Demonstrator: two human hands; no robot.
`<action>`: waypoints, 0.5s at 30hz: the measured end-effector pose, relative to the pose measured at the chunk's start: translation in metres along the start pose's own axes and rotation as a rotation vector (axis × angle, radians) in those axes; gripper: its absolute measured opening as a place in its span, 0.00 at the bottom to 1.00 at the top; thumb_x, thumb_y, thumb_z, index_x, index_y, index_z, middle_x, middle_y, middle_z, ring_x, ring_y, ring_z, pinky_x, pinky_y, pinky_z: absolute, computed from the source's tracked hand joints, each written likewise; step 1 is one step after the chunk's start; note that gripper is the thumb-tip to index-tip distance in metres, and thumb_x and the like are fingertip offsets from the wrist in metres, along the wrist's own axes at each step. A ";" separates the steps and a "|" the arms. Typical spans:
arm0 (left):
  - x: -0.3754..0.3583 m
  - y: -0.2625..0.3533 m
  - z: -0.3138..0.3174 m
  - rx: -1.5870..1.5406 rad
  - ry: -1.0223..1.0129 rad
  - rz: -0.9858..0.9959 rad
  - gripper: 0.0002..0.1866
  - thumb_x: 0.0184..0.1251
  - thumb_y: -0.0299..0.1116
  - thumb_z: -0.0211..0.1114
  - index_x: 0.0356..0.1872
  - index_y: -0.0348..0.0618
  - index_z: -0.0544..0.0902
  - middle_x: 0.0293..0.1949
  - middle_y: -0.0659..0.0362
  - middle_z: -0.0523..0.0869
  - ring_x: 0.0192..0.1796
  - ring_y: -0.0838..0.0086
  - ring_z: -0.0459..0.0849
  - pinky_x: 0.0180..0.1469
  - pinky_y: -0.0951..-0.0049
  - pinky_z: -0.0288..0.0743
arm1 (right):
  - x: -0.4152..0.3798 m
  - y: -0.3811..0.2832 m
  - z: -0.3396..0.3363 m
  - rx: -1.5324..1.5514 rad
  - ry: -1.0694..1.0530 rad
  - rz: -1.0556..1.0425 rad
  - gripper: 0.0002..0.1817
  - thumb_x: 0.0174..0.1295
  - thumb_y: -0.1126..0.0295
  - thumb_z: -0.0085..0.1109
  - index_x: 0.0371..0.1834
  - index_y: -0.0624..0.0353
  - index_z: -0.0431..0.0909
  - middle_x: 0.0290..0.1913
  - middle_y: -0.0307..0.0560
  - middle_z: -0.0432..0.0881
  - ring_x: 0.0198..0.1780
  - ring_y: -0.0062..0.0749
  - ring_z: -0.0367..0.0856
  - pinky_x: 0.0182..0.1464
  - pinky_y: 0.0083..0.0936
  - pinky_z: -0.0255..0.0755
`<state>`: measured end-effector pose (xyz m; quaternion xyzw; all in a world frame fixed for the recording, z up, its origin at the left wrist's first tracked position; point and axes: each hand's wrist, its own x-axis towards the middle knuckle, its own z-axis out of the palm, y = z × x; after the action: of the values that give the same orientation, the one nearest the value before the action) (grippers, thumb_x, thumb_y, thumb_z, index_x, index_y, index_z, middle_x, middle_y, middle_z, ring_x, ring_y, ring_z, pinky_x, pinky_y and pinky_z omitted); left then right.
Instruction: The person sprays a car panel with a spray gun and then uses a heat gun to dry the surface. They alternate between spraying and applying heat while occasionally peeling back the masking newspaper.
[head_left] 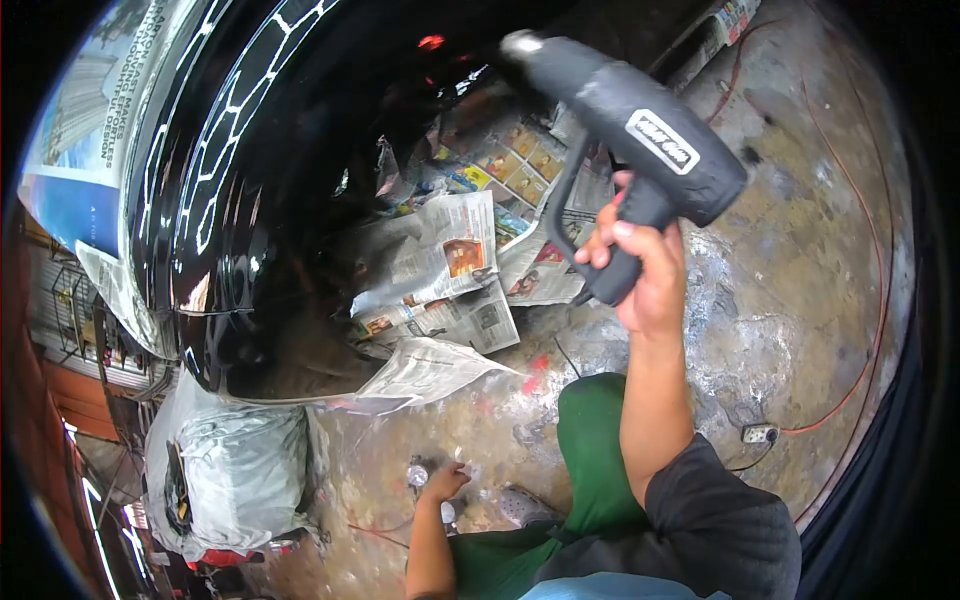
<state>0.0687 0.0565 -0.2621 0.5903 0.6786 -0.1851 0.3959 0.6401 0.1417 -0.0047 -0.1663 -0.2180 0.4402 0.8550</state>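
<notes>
My right hand (645,260) is closed round the handle of a black heat gun (655,130) with a white label. The gun's metal nozzle points to the upper left, toward a glossy black curved panel (225,160), with a visible gap between them. Low in the view, my left hand (446,482) is over the floor with its fingers apart and nothing clearly in it. Beside it is a small, shiny round item (416,474). Newspaper sheets (440,260) lie behind and below the panel's dark opening, and more newspaper (95,130) covers the far left.
A red-orange cord (880,290) curves along the right to a white socket block (760,434) on the stained concrete floor (745,330). A vehicle under a pale cover (245,470) stands at lower left. Dark fabric (880,450) hangs at the right edge.
</notes>
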 end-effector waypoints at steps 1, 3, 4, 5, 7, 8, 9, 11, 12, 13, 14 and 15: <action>0.001 -0.003 0.001 -0.007 -0.011 -0.006 0.32 0.65 0.39 0.67 0.67 0.32 0.71 0.56 0.46 0.84 0.57 0.63 0.83 0.60 0.67 0.74 | 0.000 0.003 -0.002 0.009 -0.045 0.045 0.29 0.56 0.73 0.55 0.64 0.65 0.64 0.32 0.47 0.74 0.28 0.28 0.75 0.40 0.36 0.79; 0.001 -0.006 0.002 -0.036 -0.020 -0.007 0.31 0.65 0.39 0.67 0.66 0.33 0.72 0.55 0.46 0.84 0.57 0.63 0.83 0.60 0.67 0.75 | -0.001 0.000 0.001 -0.028 -0.109 0.086 0.30 0.57 0.73 0.55 0.65 0.66 0.63 0.32 0.46 0.74 0.28 0.28 0.75 0.40 0.36 0.79; 0.001 -0.007 0.001 -0.051 -0.026 -0.008 0.31 0.66 0.38 0.67 0.66 0.33 0.73 0.55 0.47 0.84 0.57 0.63 0.83 0.60 0.67 0.75 | -0.002 -0.002 0.002 -0.042 -0.116 0.098 0.30 0.57 0.73 0.55 0.65 0.66 0.63 0.33 0.46 0.74 0.28 0.28 0.75 0.40 0.35 0.79; 0.000 -0.007 0.000 -0.075 -0.006 -0.012 0.30 0.66 0.38 0.67 0.66 0.33 0.73 0.55 0.47 0.85 0.57 0.63 0.83 0.60 0.67 0.75 | 0.001 -0.003 -0.001 -0.006 -0.094 0.081 0.29 0.57 0.73 0.54 0.64 0.66 0.64 0.33 0.46 0.74 0.28 0.28 0.75 0.39 0.35 0.78; -0.027 0.021 -0.006 -0.126 0.023 -0.019 0.30 0.66 0.38 0.68 0.65 0.33 0.74 0.54 0.48 0.85 0.56 0.63 0.83 0.59 0.68 0.75 | 0.012 0.000 -0.011 0.055 -0.047 0.052 0.27 0.58 0.72 0.53 0.63 0.66 0.64 0.33 0.46 0.74 0.28 0.28 0.75 0.39 0.35 0.78; -0.034 0.020 -0.007 -0.144 0.037 0.009 0.29 0.65 0.38 0.68 0.65 0.34 0.75 0.54 0.48 0.85 0.56 0.63 0.84 0.59 0.67 0.76 | 0.018 -0.002 -0.019 0.065 0.008 0.036 0.25 0.60 0.71 0.52 0.62 0.64 0.66 0.32 0.45 0.73 0.29 0.27 0.74 0.39 0.35 0.77; -0.040 0.016 -0.014 -0.162 0.051 0.038 0.29 0.65 0.39 0.68 0.65 0.34 0.75 0.54 0.48 0.86 0.55 0.63 0.84 0.58 0.67 0.76 | 0.026 -0.003 -0.030 0.104 0.062 0.031 0.23 0.61 0.71 0.52 0.61 0.63 0.66 0.32 0.44 0.73 0.29 0.27 0.74 0.40 0.35 0.77; -0.059 0.012 -0.025 -0.193 0.120 0.033 0.29 0.65 0.39 0.68 0.64 0.36 0.75 0.53 0.49 0.86 0.54 0.64 0.84 0.56 0.66 0.77 | 0.047 -0.003 -0.064 0.161 0.142 0.035 0.19 0.64 0.70 0.52 0.58 0.60 0.68 0.32 0.42 0.73 0.30 0.26 0.74 0.42 0.36 0.76; -0.072 0.011 -0.032 -0.199 0.175 -0.007 0.29 0.64 0.39 0.68 0.64 0.37 0.76 0.52 0.49 0.86 0.54 0.64 0.84 0.55 0.66 0.77 | 0.059 -0.004 -0.082 0.255 0.157 0.048 0.17 0.61 0.71 0.57 0.53 0.59 0.69 0.30 0.42 0.75 0.29 0.28 0.76 0.39 0.37 0.79; -0.074 -0.011 -0.038 -0.160 0.199 0.014 0.28 0.64 0.38 0.68 0.64 0.36 0.76 0.52 0.50 0.86 0.53 0.65 0.84 0.54 0.66 0.78 | 0.070 -0.005 -0.100 0.268 0.181 0.059 0.14 0.62 0.71 0.56 0.50 0.59 0.70 0.30 0.42 0.75 0.28 0.28 0.76 0.39 0.38 0.79; -0.074 -0.048 -0.040 -0.121 0.226 0.037 0.28 0.64 0.38 0.67 0.63 0.36 0.76 0.51 0.50 0.86 0.52 0.66 0.84 0.52 0.66 0.78 | 0.080 -0.005 -0.117 0.283 0.204 0.068 0.11 0.62 0.71 0.56 0.47 0.58 0.71 0.29 0.42 0.75 0.28 0.28 0.76 0.39 0.38 0.80; -0.073 -0.067 -0.041 -0.081 0.255 0.059 0.27 0.65 0.38 0.67 0.63 0.36 0.76 0.51 0.51 0.86 0.52 0.66 0.84 0.51 0.66 0.79 | 0.090 -0.005 -0.135 0.286 0.225 0.082 0.10 0.62 0.71 0.56 0.45 0.58 0.71 0.28 0.42 0.75 0.28 0.28 0.76 0.39 0.38 0.80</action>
<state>-0.0089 0.0218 -0.1960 0.6123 0.7128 -0.0692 0.3351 0.7599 0.2008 -0.0971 -0.0998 -0.0493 0.4797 0.8703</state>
